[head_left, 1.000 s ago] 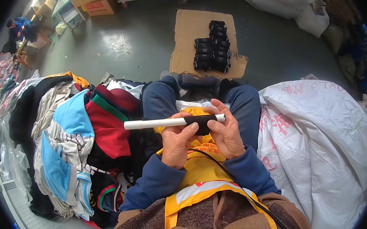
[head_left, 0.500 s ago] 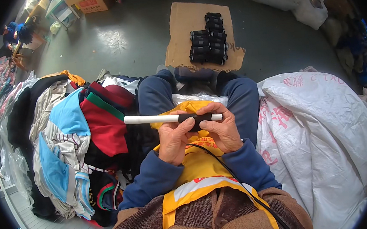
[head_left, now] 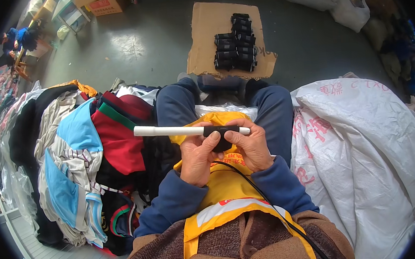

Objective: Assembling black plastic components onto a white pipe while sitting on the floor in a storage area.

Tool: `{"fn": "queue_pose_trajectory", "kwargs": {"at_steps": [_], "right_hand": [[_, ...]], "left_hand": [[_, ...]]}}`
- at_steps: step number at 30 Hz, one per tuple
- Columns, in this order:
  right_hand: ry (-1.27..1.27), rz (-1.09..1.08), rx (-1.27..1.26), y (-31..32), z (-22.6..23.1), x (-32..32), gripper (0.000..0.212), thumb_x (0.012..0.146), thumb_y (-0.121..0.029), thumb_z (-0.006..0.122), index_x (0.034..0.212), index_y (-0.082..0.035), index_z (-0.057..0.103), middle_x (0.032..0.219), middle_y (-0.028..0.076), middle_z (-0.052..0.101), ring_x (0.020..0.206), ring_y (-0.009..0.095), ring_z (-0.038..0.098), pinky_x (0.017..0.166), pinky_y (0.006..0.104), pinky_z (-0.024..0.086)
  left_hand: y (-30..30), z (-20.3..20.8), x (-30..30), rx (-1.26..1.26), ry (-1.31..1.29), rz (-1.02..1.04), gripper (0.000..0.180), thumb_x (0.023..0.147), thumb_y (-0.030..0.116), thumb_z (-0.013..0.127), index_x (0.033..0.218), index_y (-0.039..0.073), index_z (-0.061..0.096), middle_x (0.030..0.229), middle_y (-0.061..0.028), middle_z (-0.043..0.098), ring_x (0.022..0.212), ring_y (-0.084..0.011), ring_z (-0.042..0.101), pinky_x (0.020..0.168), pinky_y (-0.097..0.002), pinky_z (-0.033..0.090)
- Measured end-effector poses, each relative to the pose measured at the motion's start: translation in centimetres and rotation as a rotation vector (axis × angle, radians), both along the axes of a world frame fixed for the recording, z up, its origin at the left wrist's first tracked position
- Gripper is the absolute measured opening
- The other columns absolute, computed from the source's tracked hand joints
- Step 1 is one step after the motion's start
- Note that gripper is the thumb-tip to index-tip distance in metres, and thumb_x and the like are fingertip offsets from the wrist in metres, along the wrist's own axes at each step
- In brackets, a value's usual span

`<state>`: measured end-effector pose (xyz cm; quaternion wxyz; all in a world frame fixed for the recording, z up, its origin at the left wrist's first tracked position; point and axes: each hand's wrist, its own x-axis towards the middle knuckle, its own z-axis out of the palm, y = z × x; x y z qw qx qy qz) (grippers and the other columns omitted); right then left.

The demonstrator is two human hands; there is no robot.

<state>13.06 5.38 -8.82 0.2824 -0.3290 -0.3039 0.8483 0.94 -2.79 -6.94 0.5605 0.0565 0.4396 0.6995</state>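
Cardboard (head_left: 203, 32) on the floor (head_left: 161, 40) carries stacked black rolls (head_left: 234, 50), seemingly finished; a black cloth (head_left: 221, 130), apparently unfinished, sits around a white tube (head_left: 171, 131) above the yellow apron (head_left: 214, 190), with left hand (head_left: 197, 155) and right hand (head_left: 253, 149) both gripping it.

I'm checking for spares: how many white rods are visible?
1: the white rod, held by the left hand and right hand. Others may be hidden in the clothing pile.

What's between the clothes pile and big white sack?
Head view: person's legs, yellow apron, left hand and right hand holding a white tube and black material.
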Motion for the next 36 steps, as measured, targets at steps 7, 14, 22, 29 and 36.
{"fn": "queue_pose_trajectory", "kwargs": {"at_steps": [7, 14, 22, 29, 36], "right_hand": [[-0.025, -0.087, 0.283, -0.2, 0.9, -0.1, 0.019, 0.074, 0.006, 0.069, 0.09, -0.002, 0.062, 0.092, 0.008, 0.063, 0.079, 0.011, 0.059, 0.073, 0.0224, 0.05], [0.027, -0.27, 0.284, 2.9, 1.4, 2.5, 0.019, 0.079, 0.002, 0.064, 0.097, -0.002, 0.059, 0.093, 0.005, 0.061, 0.083, 0.011, 0.057, 0.08, 0.0215, 0.045], [0.021, 0.001, -0.075, -0.1, 0.4, 0.3, 0.027, 0.078, -0.007, 0.071, 0.1, 0.0, 0.06, 0.092, 0.007, 0.062, 0.078, 0.01, 0.059, 0.073, 0.0207, 0.049], [0.041, -0.125, 0.256, -0.3, 1.8, 0.3, 0.025, 0.074, 0.006, 0.069, 0.095, -0.002, 0.058, 0.094, 0.009, 0.062, 0.085, 0.014, 0.061, 0.078, 0.0255, 0.052], [0.102, -0.139, 0.366, 0.5, 1.7, 1.2, 0.032, 0.075, 0.002, 0.07, 0.103, -0.002, 0.054, 0.103, 0.01, 0.059, 0.091, 0.015, 0.06, 0.084, 0.0264, 0.049]], "left_hand": [[-0.1, 0.2, 0.0, -0.008, -0.059, -0.03, 0.028, 0.085, 0.012, 0.064, 0.108, 0.006, 0.049, 0.095, -0.0057, 0.058, 0.079, -0.0141, 0.059, 0.056, -0.0246, 0.05], [-0.5, -0.1, -0.7, 0.051, -0.033, 0.071, 0.025, 0.085, 0.01, 0.063, 0.106, 0.008, 0.05, 0.092, -0.0066, 0.059, 0.078, -0.0161, 0.059, 0.055, -0.025, 0.046], [-0.2, 0.7, 0.5, -0.024, -0.099, -0.063, 0.026, 0.085, 0.012, 0.064, 0.106, 0.006, 0.05, 0.092, -0.005, 0.056, 0.072, -0.01, 0.054, 0.05, -0.0209, 0.044], [-0.3, 1.6, 0.7, -0.056, -0.158, -0.144, 0.026, 0.086, 0.012, 0.062, 0.108, 0.009, 0.049, 0.093, -0.0025, 0.055, 0.073, -0.0085, 0.051, 0.049, -0.022, 0.039], [-0.7, 2.2, 0.2, 0.039, -0.142, -0.048, 0.027, 0.085, 0.009, 0.063, 0.108, 0.007, 0.049, 0.092, -0.0039, 0.057, 0.07, -0.01, 0.052, 0.051, -0.0235, 0.043]]}}
